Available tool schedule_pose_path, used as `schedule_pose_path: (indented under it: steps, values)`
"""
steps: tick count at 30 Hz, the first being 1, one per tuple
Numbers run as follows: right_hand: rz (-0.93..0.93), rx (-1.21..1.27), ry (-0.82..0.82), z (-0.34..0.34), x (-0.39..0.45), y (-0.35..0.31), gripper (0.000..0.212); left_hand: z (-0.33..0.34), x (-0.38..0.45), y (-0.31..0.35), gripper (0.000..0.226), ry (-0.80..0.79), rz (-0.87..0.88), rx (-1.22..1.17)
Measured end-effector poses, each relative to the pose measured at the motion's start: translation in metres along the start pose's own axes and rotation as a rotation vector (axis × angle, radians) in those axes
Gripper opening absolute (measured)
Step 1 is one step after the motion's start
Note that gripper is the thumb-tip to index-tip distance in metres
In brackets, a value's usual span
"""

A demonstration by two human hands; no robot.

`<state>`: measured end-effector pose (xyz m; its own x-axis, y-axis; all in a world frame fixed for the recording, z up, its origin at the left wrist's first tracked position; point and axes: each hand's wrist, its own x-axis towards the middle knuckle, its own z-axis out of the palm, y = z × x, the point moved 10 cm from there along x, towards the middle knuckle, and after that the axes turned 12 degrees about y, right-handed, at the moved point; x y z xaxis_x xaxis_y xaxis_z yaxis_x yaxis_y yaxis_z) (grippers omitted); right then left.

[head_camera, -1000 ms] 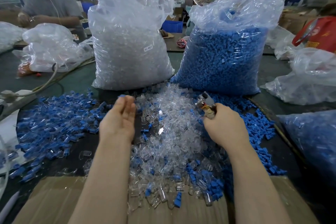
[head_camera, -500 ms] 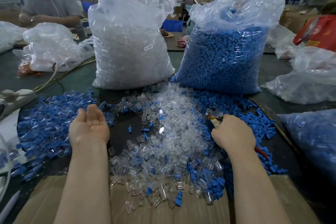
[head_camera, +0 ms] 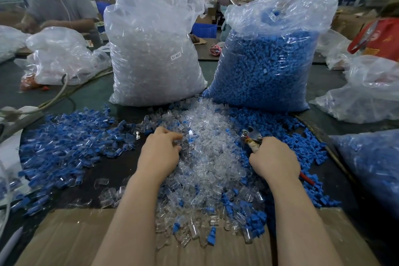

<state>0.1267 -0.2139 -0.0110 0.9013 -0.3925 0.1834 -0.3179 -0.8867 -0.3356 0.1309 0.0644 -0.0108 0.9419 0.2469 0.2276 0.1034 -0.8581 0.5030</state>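
Left hand (head_camera: 159, 151) dug curled fingers into the clear caps (head_camera: 207, 157) heaped mid-frame, pinching one. Right hand (head_camera: 274, 157) clenched the pliers (head_camera: 252, 138) at the heap's right edge. Probably best to lift a single cap and skip the stray blue caps (head_camera: 64, 147).

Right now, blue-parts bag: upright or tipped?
Upright. The blue-parts bag stands on its base beside the clear-parts bag, crumpled top pointing up.
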Motion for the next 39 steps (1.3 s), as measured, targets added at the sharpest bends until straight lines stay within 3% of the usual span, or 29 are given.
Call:
schedule_pose_path:
  steps: [4, 9, 13, 17, 20, 24, 36, 39]
  values:
    - [0.009, 0.032, 0.06, -0.008, 0.002, 0.0, 0.026, 0.001, -0.003, 0.001, 0.035, 0.02, 0.003, 0.029]
    - [-0.002, 0.078, 0.098, -0.013, 0.003, -0.004, 0.02, -0.002, -0.004, 0.001, 0.011, 0.061, -0.037, -0.054]
    - [-0.009, 0.152, 0.156, -0.018, 0.006, -0.008, 0.028, -0.006, -0.002, -0.001, 0.012, 0.101, -0.065, -0.148]
    - [-0.048, 0.28, 0.186, -0.022, 0.008, -0.013, 0.027, -0.014, -0.001, -0.001, 0.008, 0.132, -0.185, -0.551]
    - [-0.072, 0.429, 0.151, -0.022, 0.007, -0.02, 0.018, -0.008, -0.003, 0.002, 0.013, 0.053, -0.348, -0.945]
    - [-0.097, 0.67, 0.089, -0.025, 0.002, -0.032, 0.006, -0.003, -0.006, 0.013, 0.007, -0.021, -0.489, -1.203]
    - [-0.142, 0.9, 0.175, -0.04, -0.005, -0.05, 0.013, -0.008, -0.017, 0.049, 0.003, 0.102, -0.384, -1.116]
    - [-0.188, 0.95, 0.162, -0.041, -0.008, -0.054, 0.005, -0.01, -0.019, 0.051, 0.004, 0.152, -0.371, -1.113]
